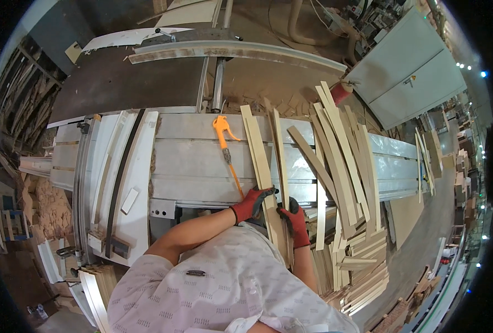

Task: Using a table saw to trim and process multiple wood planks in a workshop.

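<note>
Woodchips (49, 211) lay heaped toward the far left, with a white board (141, 188) to their right that carried a long black strip (123, 166) and a small white block (129, 201). Next came the grey metal surface (185, 144), where an orange air gun (222, 127) rested, its thin orange hose (236, 180) running toward the person. The left hand (252, 204), in a red glove with dark fingertips, had its fingers closed on the left edge of a pale wooden strip (263, 172), which slanted across the surface and ran between both hands. The right hand (295, 221), gloved alike, met the other edge with bent fingers; whether they gripped it could not be told. A thinner strip (280, 150) stretched just beside. Further right, many loose strips (341, 155) fanned over the surface, near a layered pile (363, 272) of wooden pieces, and a grey cabinet (413, 83) stood beyond.
</note>
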The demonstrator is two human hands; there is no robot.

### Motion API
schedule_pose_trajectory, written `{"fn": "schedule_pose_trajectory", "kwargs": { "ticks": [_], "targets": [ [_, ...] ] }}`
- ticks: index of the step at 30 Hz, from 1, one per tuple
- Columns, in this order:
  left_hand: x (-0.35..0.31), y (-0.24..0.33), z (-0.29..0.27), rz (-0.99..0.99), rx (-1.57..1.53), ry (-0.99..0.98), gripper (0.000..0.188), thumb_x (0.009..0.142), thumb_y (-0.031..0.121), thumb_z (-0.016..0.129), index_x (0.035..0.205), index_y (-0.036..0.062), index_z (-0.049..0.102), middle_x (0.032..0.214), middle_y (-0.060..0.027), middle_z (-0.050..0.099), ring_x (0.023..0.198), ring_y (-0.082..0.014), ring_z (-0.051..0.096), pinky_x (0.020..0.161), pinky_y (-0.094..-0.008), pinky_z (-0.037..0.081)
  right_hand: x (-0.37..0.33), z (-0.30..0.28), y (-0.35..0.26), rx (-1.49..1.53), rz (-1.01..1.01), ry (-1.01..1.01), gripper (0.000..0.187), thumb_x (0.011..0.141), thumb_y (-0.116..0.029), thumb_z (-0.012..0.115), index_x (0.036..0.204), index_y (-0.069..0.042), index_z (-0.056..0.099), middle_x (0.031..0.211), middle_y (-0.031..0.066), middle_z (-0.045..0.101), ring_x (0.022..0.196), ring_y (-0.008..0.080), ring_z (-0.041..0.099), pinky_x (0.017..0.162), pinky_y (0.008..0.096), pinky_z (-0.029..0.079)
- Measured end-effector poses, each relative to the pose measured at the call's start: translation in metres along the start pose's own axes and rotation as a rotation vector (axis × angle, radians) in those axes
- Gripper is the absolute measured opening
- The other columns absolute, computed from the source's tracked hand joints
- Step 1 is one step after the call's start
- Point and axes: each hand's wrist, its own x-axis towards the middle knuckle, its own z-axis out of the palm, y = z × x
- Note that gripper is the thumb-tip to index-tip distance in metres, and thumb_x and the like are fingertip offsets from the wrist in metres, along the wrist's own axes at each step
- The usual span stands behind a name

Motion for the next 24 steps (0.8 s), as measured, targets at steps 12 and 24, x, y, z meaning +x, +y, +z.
{"fn": "schedule_pose_trajectory", "kwargs": {
  "ticks": [12,24],
  "targets": [
    [0.036,-0.025,-0.019,-0.112,-0.276,0.079,0.040,0.086,0.051,0.063,0.108,0.0177,0.059,0.095,-0.0062,0.061,0.085,-0.0234,0.060,0.069,-0.0454,0.054,-0.061,-0.013,-0.016,-0.506,0.106,0.039,0.053,0.090,-0.008,0.058,0.140,-0.005,0.041,0.107,0.0063,0.063,0.085,0.0118,0.060,0.070,0.0257,0.050],
    [0.012,0.000,0.000,-0.071,-0.452,-0.099,0.073,0.084,0.070,0.050,0.130,0.0122,0.048,0.124,-0.0114,0.057,0.107,-0.0293,0.056,0.088,-0.0463,0.048,-0.078,-0.005,-0.001,-0.713,-0.251,0.209,0.041,0.087,-0.010,0.066,0.126,-0.002,0.055,0.106,0.0059,0.064,0.091,0.0117,0.061,0.071,0.0257,0.049]
  ]
}}
